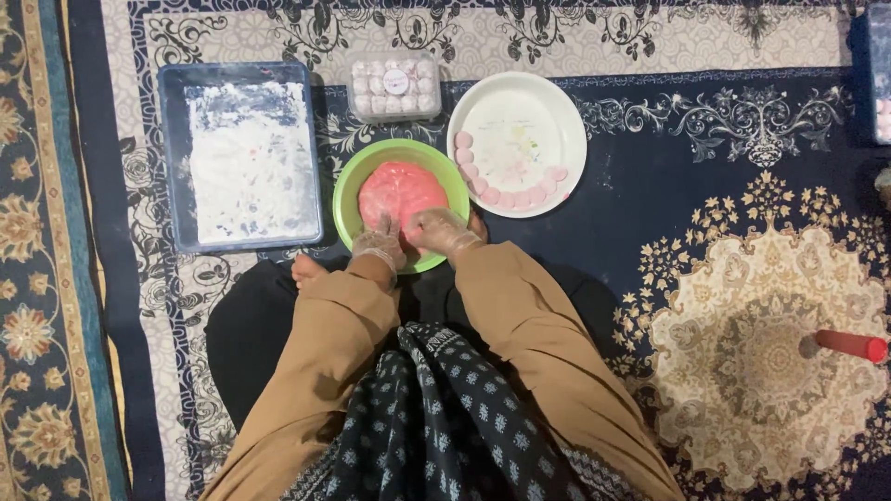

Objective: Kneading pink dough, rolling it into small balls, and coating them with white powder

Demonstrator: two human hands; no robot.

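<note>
Here both hands (413, 237) press pink dough (401, 193) in green bowl (348, 190)

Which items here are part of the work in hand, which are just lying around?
In use:
- left hand and right hand, gloved, on the pink dough
- green bowl holding the dough
- white plate with pink dough pieces along its rim
- floured blue tray
- clear box of pale balls

Lying about:
- red cylinder on the carpet, far from the hands
</note>
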